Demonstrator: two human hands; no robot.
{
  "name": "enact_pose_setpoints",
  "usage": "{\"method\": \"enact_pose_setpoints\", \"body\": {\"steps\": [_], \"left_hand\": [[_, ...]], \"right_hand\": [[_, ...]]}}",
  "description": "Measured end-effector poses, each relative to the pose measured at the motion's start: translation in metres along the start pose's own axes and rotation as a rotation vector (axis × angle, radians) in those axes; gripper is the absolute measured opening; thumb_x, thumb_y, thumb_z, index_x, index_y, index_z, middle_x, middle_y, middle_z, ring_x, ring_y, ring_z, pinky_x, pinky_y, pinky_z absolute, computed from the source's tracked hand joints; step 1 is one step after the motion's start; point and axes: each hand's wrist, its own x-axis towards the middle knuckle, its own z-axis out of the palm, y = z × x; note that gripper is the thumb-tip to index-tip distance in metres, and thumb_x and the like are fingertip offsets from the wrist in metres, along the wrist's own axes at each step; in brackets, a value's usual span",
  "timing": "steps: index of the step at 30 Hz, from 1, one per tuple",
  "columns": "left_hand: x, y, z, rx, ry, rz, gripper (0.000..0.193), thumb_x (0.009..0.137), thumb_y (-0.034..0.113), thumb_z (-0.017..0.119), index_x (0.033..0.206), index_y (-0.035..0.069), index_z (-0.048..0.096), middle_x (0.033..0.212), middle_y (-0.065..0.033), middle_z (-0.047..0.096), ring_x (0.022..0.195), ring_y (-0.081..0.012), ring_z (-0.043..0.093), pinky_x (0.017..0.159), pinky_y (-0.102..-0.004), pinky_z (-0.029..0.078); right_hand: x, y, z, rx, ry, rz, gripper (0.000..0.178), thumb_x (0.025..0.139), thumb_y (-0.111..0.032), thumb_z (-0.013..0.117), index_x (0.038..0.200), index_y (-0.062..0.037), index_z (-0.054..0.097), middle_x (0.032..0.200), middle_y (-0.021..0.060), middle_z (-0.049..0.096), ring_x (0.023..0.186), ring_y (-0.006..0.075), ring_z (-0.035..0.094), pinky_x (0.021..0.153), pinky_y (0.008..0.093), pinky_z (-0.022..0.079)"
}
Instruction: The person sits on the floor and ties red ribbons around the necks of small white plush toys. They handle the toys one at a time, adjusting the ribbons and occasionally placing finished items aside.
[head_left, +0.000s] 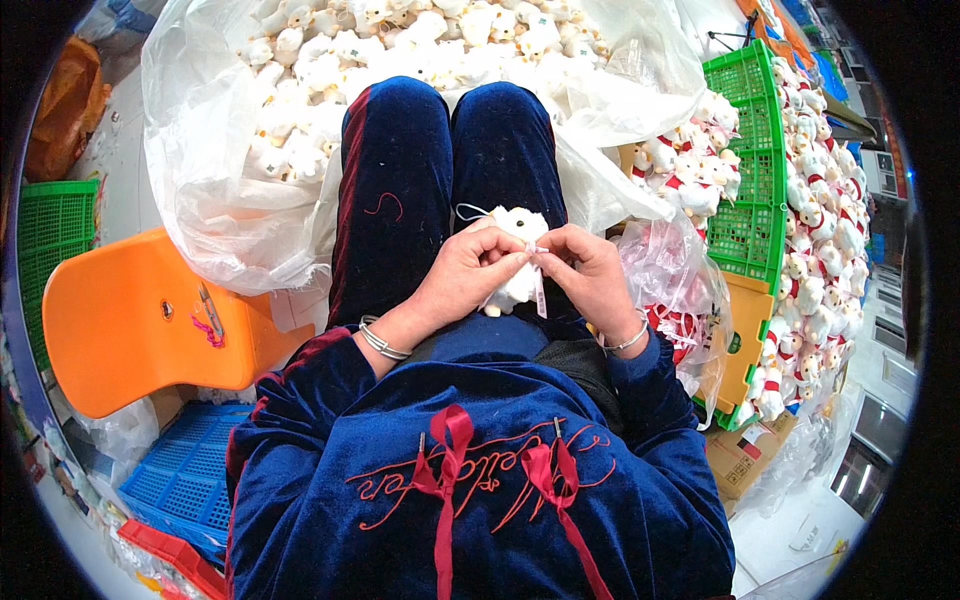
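Note:
A small white plush animal (514, 292) with a dark eye and a pale hanging loop rests at my lap between both hands. At its neck, the thumb and forefinger of my left hand (468, 266) are pinched on a narrow pale pink ribbon. My right hand (590, 272) pinches the same ribbon (541, 302) from the other side, and one end hangs down over the toy's front. The fingertips nearly meet, so the exact crossing of the ribbon is hidden.
Beyond my knees lies a big translucent bag (200, 190) full of white plush toys. An orange chair (110, 310) with small snips (212, 312) stands left. To the right are a clear bag of ribbons (690, 310), a green crate (745, 170) and a heap of red-ribboned toys (820, 230).

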Motion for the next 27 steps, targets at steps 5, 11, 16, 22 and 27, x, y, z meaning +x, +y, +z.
{"method": "enact_pose_setpoints", "body": {"steps": [5,11,16,22,27], "left_hand": [[0.002,-0.003,-0.002,0.001,-0.037,-0.023,0.012,0.095,0.012,0.072,0.103,0.004,0.076,0.09,0.0041,0.058,0.07,-0.0005,0.049,0.063,-0.0179,0.041],[0.004,-0.001,-0.003,0.055,-0.06,0.034,0.013,0.094,0.011,0.071,0.105,0.005,0.076,0.091,0.0035,0.058,0.071,-0.0012,0.051,0.064,-0.0183,0.043],[0.005,-0.001,-0.004,0.058,-0.076,0.068,0.013,0.094,0.011,0.071,0.105,0.005,0.076,0.093,0.0024,0.058,0.072,-0.0023,0.052,0.066,-0.0189,0.044],[0.005,0.004,-0.006,0.064,-0.101,0.056,0.013,0.095,0.011,0.07,0.105,0.005,0.076,0.094,0.0001,0.058,0.076,-0.0036,0.054,0.068,-0.0197,0.044],[0.01,0.006,-0.007,0.15,-0.12,0.285,0.012,0.093,0.01,0.071,0.103,0.008,0.075,0.093,-0.0042,0.059,0.084,-0.0142,0.058,0.075,-0.0278,0.047]], "right_hand": [[0.004,-0.018,-0.006,-0.133,-0.032,-0.071,0.013,0.089,-0.007,0.075,0.098,-0.0006,0.069,0.089,0.0078,0.067,0.076,0.0117,0.066,0.066,0.0275,0.053],[0.006,-0.017,-0.014,-0.265,-0.07,-0.143,0.01,0.091,-0.003,0.073,0.099,0.0003,0.071,0.085,0.005,0.07,0.075,0.0092,0.067,0.066,0.0243,0.053],[0.005,-0.021,-0.015,-0.136,-0.086,-0.035,0.013,0.093,-0.01,0.074,0.101,0.0001,0.071,0.077,0.0071,0.072,0.069,0.0089,0.066,0.062,0.0253,0.052],[0.004,-0.027,-0.018,-0.118,-0.086,0.047,0.013,0.094,-0.011,0.072,0.101,0.0004,0.071,0.072,0.0067,0.071,0.063,0.008,0.065,0.058,0.0238,0.05],[0.004,-0.028,-0.009,-0.038,-0.008,0.073,0.012,0.096,-0.009,0.068,0.099,0.0016,0.07,0.074,0.0075,0.072,0.065,0.0092,0.068,0.059,0.0242,0.053]]}}
